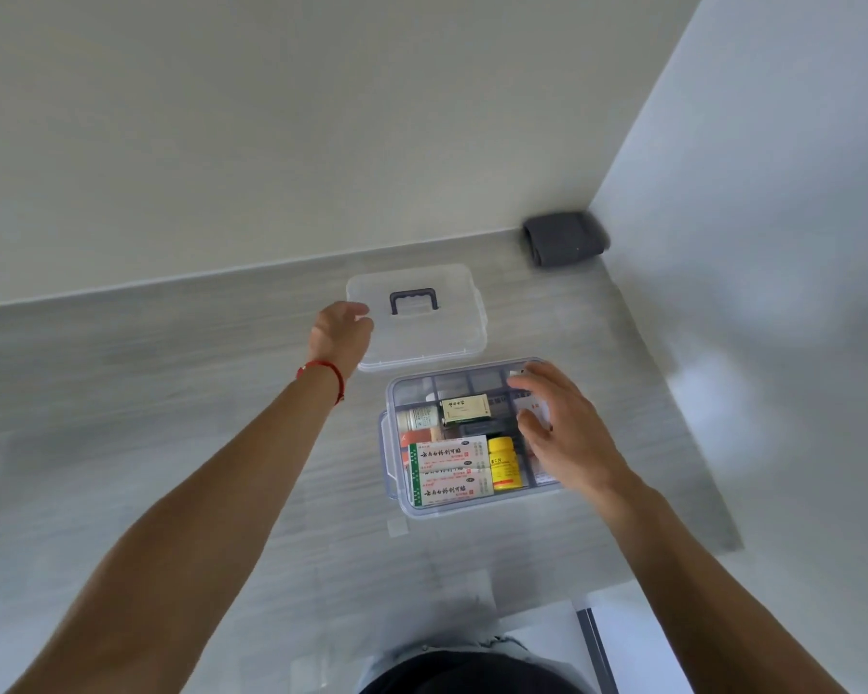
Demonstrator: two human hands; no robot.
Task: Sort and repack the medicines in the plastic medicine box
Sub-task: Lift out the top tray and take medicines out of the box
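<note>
The clear plastic medicine box (391, 458) stands open on the grey counter. Inside lie white-and-green plaster packs (447, 473), a yellow bottle (503, 463), a green-and-cream carton (464, 409) and a small white bottle (419, 418). Its clear lid (442, 338), with a dark handle (414, 301), lies flat just behind the box. My left hand (341, 330) rests on the lid's left edge, fingers curled over it. My right hand (565, 433) hovers over the box's right side, fingers spread around a white packet (532, 408); whether it grips it is unclear.
A dark grey folded cloth (565, 238) sits in the far right corner where the two walls meet. The grey counter (171, 393) stretches wide to the left. The counter's front edge runs near my body at the bottom.
</note>
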